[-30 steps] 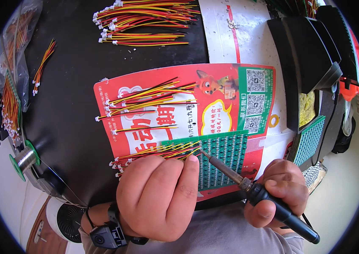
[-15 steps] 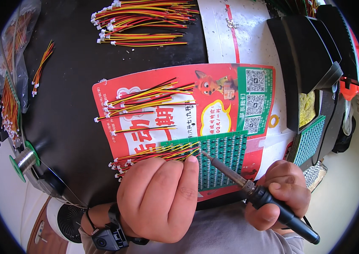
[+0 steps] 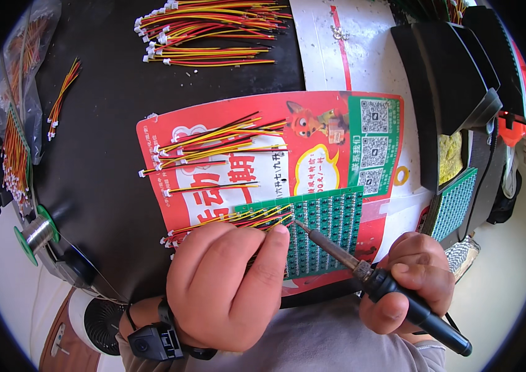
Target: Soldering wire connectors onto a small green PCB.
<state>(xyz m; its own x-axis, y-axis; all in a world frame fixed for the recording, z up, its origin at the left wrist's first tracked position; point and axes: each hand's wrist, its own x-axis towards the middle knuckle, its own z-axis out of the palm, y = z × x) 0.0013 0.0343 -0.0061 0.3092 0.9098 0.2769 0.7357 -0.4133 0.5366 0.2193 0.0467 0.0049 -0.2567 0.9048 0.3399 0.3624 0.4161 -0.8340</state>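
Observation:
A green panel of small circuit boards (image 3: 331,239) lies on a red printed sheet (image 3: 371,235). Thin yellow, red and black wire leads (image 3: 238,217) with white plugs reach across the panel's left part. My left hand (image 3: 229,288) is closed over it, thumb and forefinger pinching a wire lead whose end points at the pads. In my right hand (image 3: 415,279), fingers wrap round the black handle of a soldering iron (image 3: 337,249). The iron's tip is beside the wire ends, just right of my left fingertips; whether it touches a pad I cannot tell. My left palm hides some leads.
More loose leads (image 3: 223,136) rest on the sheet, and larger bundles (image 3: 213,31) lie beyond. A solder spool (image 3: 39,235) and a bag of leads (image 3: 24,80) are at left. At right stand a black holder with yellow sponge (image 3: 450,158) and stacked green panels (image 3: 455,204).
My left hand has shifted slightly left, covering more of the plugs beneath it. The soldering iron stays nearly in place, its tip still by the wire ends.

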